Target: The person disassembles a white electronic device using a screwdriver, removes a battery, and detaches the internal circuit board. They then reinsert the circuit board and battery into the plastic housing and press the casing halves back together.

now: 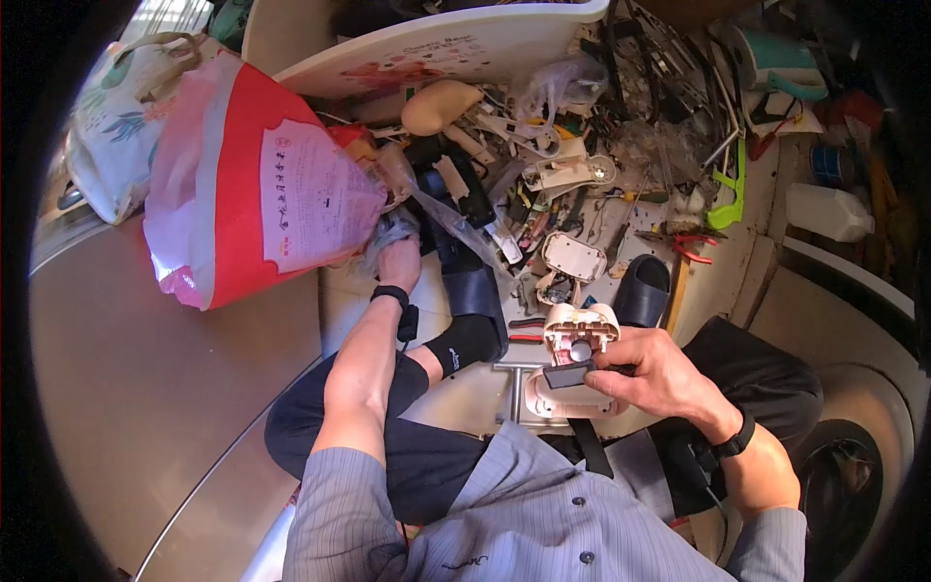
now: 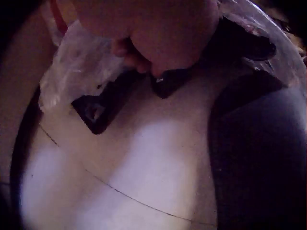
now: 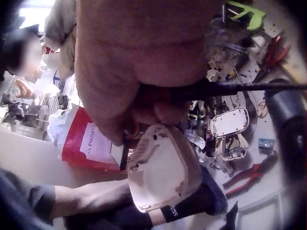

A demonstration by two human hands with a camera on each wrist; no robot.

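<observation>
We are taking the smooth, dark slipper (image 1: pixel 477 315) on the left foot as our landmark. Far to its left, a soft cloth bag (image 1: pixel 121 145) is showing printed leaves; nearer, a red-and-pink plastic sack (image 1: pixel 238 194) is tapering toward the slipper. Just left of the slipper, the left hand (image 1: pixel 398 264) is resting at crumpled, clear film (image 2: pixel 79 69), fingers curling, though we are unable to tell whether they are clamping anything. Just right of the slipper, slim red-and-black handles (image 1: pixel 527 339) are lying side by side. Farther right of it and nearer the body, a cream plastic casing (image 1: pixel 582 318) is showing rounded lobes and a hollow interior. Beyond that, the right hand (image 1: pixel 659 373) is pinching a flat, black rectangular piece (image 1: pixel 569 376) in front of the casing, thumb and fingers clamping it. Farthest right of the slipper, an angular, bright green plastic piece (image 1: pixel 739 184) is lying.
</observation>
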